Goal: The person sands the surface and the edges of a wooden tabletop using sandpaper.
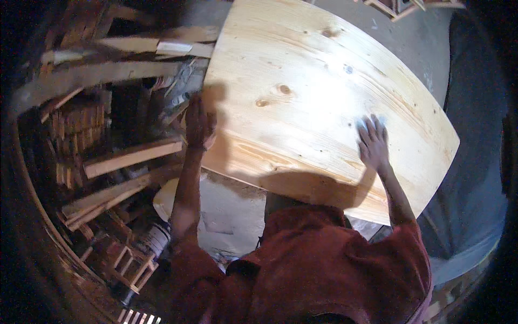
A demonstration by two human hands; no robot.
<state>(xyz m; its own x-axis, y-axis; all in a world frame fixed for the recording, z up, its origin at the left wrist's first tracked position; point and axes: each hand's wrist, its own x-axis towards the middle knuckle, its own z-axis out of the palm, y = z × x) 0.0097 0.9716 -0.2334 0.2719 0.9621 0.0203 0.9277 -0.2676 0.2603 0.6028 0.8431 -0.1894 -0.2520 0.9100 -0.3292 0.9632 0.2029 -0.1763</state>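
Observation:
A large pale pine panel with dark knots fills the middle, brightly lit near its centre. My right hand lies on its right part, fingers spread and stretched forward. The fingertips look pale in the glare. At the panel's left edge is my left hand, in shadow, with its fingers pointing away from me along the edge. No tool shows in either hand. My maroon sleeves and top cover part of the near side, and my shadow falls on the panel's near edge.
Boards and offcuts are piled along the left, with longer planks beyond. A pale cylindrical container and a small wooden frame stand lower left. Dark sheeting hangs at the right. More wooden frames are at the far right.

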